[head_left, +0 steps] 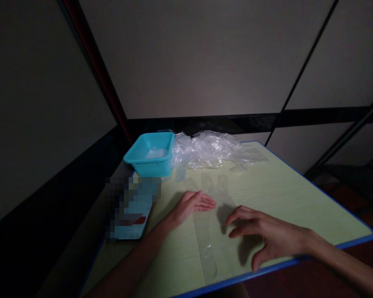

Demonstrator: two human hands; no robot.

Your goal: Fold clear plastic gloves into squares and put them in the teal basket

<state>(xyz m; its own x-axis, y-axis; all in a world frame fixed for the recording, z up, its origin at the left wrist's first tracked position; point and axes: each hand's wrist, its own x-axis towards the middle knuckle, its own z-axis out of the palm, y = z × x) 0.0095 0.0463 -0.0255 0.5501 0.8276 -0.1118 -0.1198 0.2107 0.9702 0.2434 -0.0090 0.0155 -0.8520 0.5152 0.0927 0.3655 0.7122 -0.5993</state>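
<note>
A thin, clear disposable plastic glove (203, 238) lies flat on the table, its rounded finger shapes pointing toward the far side. My left hand (192, 203) rests on the glove with its fingers stretched out and side by side. To the right, my right hand (259, 231) hovers over the tabletop near the front edge. Its fingers are apart and curved, with nothing between them, and its shadow falls on the table. The glove's outline is faint, and part of it is hidden under my left hand.
A turquoise plastic basket (152, 167) stands at the back left with some clear plastic inside. Beside it spreads a crumpled heap of clear plastic (211, 149). A partly blurred flat box or device (133, 227) lies on the left. The pale table (298, 207) has blue edging; panels rise behind.
</note>
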